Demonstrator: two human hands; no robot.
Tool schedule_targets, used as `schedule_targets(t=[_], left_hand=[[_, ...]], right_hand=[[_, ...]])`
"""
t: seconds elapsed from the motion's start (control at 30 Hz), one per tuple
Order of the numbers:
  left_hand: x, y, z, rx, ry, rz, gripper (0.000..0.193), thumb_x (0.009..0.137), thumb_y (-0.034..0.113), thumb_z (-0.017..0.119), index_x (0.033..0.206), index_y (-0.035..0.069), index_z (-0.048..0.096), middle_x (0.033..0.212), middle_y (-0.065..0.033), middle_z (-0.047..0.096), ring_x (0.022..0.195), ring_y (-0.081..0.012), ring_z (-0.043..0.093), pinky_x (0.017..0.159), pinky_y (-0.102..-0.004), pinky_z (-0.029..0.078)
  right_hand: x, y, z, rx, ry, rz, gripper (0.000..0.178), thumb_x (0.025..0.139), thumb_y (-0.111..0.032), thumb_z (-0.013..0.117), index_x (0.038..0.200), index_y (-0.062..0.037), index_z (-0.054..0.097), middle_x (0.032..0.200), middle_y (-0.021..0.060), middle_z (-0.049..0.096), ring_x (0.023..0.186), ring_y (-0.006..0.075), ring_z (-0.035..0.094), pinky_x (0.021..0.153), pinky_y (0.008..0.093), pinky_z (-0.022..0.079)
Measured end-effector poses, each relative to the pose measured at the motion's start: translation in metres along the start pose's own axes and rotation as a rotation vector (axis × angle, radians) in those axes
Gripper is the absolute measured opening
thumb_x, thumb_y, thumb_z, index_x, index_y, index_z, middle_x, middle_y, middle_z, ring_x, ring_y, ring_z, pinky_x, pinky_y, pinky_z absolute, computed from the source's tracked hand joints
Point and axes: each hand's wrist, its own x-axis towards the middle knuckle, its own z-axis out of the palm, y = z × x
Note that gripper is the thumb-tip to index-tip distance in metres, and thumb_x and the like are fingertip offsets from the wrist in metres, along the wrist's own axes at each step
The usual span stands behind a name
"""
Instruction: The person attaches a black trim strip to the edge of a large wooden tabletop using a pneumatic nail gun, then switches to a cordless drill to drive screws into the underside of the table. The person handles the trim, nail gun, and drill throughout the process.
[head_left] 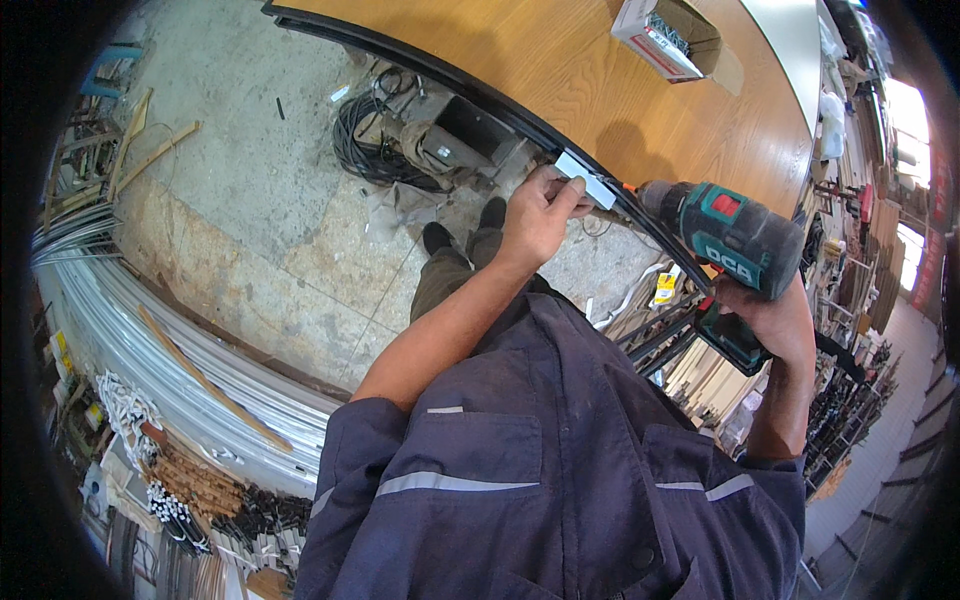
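Pinched in my left hand (548, 212) is a small white flat piece (586, 180), held against the dark edge of a wood-grain tabletop (560, 60). My fingertips cover part of the piece. My right hand (765, 312) is wrapped round the grip of a green and black cordless drill (735, 235). The drill lies nearly level with its chuck pointing left, toward the white piece. An orange bit of something shows by the chuck tip, close to the table edge. Whether the tip touches anything I cannot tell.
An open carton (668, 38) of screws stands on the tabletop's far side. Below, a coil of black cable (365, 140) lies on the concrete floor beside a dark metal box (470, 130). Long metal profiles (200, 350) are stacked at left, and racks of strips crowd the right.
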Motion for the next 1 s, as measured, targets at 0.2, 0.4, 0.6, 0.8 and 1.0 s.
schedule_targets(t=[0.2, 0.4, 0.6, 0.8, 1.0], left_hand=[[-0.002, 0.005, 0.002, 0.037, 0.021, -0.005, 0.026, 0.101, 0.012, 0.055, 0.109, -0.013, 0.055, 0.102, -0.0193, 0.067, 0.091, -0.0238, 0.07, 0.083, -0.0336, 0.059], [-0.001, 0.003, 0.001, 0.049, 0.019, -0.002, 0.027, 0.101, 0.013, 0.055, 0.108, -0.013, 0.055, 0.102, -0.0198, 0.067, 0.09, -0.0242, 0.07, 0.083, -0.0335, 0.059], [0.0, -0.002, 0.0, 0.035, 0.026, 0.005, 0.027, 0.101, 0.014, 0.056, 0.108, -0.012, 0.055, 0.099, -0.0188, 0.068, 0.088, -0.0231, 0.07, 0.081, -0.033, 0.059], [0.0, -0.002, 0.002, -0.011, 0.04, -0.002, 0.025, 0.099, 0.013, 0.059, 0.11, -0.01, 0.057, 0.095, -0.0163, 0.069, 0.084, -0.0202, 0.07, 0.078, -0.0311, 0.059], [0.001, -0.006, 0.0, -0.001, 0.058, -0.001, 0.025, 0.099, 0.013, 0.059, 0.108, -0.009, 0.057, 0.094, -0.0163, 0.069, 0.083, -0.0204, 0.07, 0.077, -0.0308, 0.059]], right_hand=[[0.001, -0.005, -0.001, -0.049, -0.017, 0.047, 0.047, 0.072, 0.002, 0.075, 0.117, -0.0017, 0.062, 0.099, 0.0032, 0.068, 0.087, 0.0133, 0.062, 0.079, 0.0301, 0.052], [0.003, 0.002, 0.0, 0.002, -0.001, 0.006, 0.045, 0.072, 0.002, 0.074, 0.116, -0.0018, 0.063, 0.096, 0.0036, 0.068, 0.084, 0.013, 0.062, 0.076, 0.0302, 0.053], [0.001, 0.001, 0.0, -0.004, -0.004, 0.067, 0.039, 0.075, 0.002, 0.073, 0.112, -0.0023, 0.065, 0.09, 0.0025, 0.068, 0.078, 0.0119, 0.063, 0.071, 0.0295, 0.052], [0.0, -0.001, 0.002, 0.006, -0.01, 0.068, 0.038, 0.075, 0.002, 0.073, 0.112, -0.0031, 0.066, 0.09, 0.0026, 0.069, 0.078, 0.0115, 0.064, 0.071, 0.0291, 0.053], [0.002, 0.0, 0.0, -0.052, -0.037, 0.048, 0.04, 0.075, 0.001, 0.076, 0.113, -0.003, 0.065, 0.096, 0.0036, 0.07, 0.085, 0.0131, 0.065, 0.078, 0.0305, 0.053]])
